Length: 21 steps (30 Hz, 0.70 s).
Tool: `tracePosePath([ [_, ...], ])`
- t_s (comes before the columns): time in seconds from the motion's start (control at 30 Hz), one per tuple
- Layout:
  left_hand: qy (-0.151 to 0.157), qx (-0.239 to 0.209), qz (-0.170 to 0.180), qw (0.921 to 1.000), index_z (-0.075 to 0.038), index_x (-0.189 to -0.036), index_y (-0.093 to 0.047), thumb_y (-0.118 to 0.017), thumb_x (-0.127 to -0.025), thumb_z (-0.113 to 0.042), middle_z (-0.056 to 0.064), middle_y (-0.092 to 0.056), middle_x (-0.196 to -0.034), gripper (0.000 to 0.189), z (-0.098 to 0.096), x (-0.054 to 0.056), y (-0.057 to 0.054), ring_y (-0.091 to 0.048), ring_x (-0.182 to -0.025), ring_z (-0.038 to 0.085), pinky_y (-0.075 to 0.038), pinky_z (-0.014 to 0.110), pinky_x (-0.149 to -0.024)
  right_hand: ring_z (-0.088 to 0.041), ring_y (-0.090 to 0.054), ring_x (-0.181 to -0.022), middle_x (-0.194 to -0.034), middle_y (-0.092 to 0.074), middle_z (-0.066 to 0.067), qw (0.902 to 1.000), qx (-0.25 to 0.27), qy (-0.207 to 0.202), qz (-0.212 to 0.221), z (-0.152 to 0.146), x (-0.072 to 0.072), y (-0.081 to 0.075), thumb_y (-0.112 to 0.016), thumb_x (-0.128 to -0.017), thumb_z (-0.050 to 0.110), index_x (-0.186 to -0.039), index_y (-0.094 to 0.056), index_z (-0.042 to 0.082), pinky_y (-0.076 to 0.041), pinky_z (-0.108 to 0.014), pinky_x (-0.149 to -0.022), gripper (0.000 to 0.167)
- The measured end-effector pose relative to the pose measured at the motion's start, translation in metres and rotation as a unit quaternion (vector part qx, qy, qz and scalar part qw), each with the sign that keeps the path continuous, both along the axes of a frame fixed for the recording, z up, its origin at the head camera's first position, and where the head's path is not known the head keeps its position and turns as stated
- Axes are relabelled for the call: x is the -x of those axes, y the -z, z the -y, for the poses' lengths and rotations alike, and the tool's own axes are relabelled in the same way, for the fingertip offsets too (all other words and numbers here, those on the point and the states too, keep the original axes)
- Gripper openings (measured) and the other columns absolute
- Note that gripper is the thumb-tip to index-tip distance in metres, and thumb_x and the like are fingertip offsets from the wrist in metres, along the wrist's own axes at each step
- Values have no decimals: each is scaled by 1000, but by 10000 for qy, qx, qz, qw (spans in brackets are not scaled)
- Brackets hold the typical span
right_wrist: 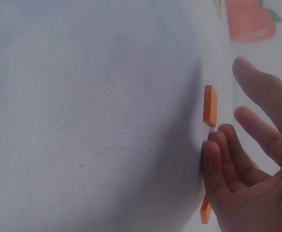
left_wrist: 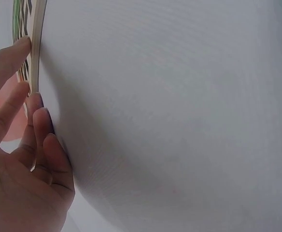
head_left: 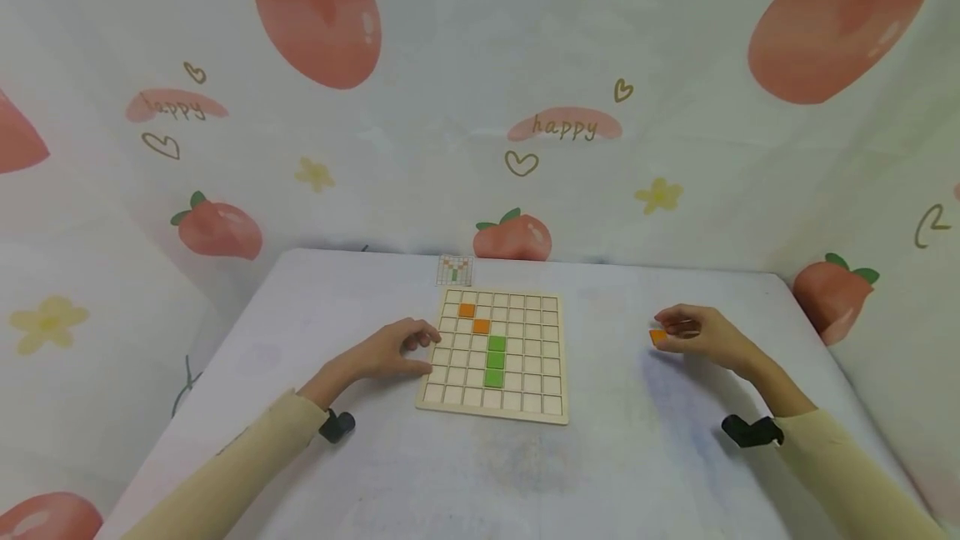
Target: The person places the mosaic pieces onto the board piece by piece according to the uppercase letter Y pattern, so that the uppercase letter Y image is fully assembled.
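Note:
A pale wooden grid board [head_left: 536, 419] lies on the table. Two orange tiles [head_left: 481, 327] sit diagonally in its upper left squares, and below them runs a column of three green tiles [head_left: 495, 361]. My left hand [head_left: 393, 348] is at the board's left edge, its thumb and fingertips right at the rim, loosely bent. Off to the right, my right hand [head_left: 701, 333] hovers low by a loose orange tile [head_left: 657, 337]. In the right wrist view this tile [right_wrist: 210, 106] lies beside the fingertips, thumb and fingers spread apart; a second orange tile [right_wrist: 205, 211] shows partly behind the hand.
A small pattern card [head_left: 454, 271] with a coloured grid stands behind the board's upper left corner. The white table [head_left: 525, 482] ends at a printed cloth backdrop [head_left: 435, 107]. Black straps with camera pieces [head_left: 752, 431] sit at both wrists.

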<state>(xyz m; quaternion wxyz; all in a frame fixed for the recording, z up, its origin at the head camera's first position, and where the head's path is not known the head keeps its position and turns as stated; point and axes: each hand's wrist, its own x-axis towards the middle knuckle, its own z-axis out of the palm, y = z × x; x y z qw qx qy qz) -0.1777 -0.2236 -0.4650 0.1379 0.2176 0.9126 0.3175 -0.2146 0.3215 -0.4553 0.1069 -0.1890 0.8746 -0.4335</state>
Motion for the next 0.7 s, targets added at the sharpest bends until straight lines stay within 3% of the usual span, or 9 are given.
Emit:
tracePosePath([
  [0.3,185,-176,-77,9996,-9,-125,-64,-83,-87,-16,-2,-57,-107,43,2,1,1,-54,-99,18,-47,39,-91,-24,-60,-92,-109,-67,-16,9996,-262,106,-53,3,-1,5,-85,-84,12,-120,-64,-10,-50,-20,-77,47],
  [0.5,182,-131,-77,9997,-9,-125,-64,-83,-87,-17,-1,-57,-107,43,2,1,1,-54,-98,18,-47,39,-90,-21,-59,-85,-101,-69,-11,9982,-397,187,-416,7,-2,10,-86,-82,11,-110,-69,-6,-49,-22,-74,36],
  [0.7,222,-133,-136,9996,-9,-125,-63,-82,-87,-18,0,-58,-107,43,4,0,3,-54,-97,18,-47,38,-89,-21,-58,-83,-96,-68,-8,9970,-560,365,-378,10,-3,10,-85,-83,11,-106,-72,-3,-49,-24,-70,29],
])
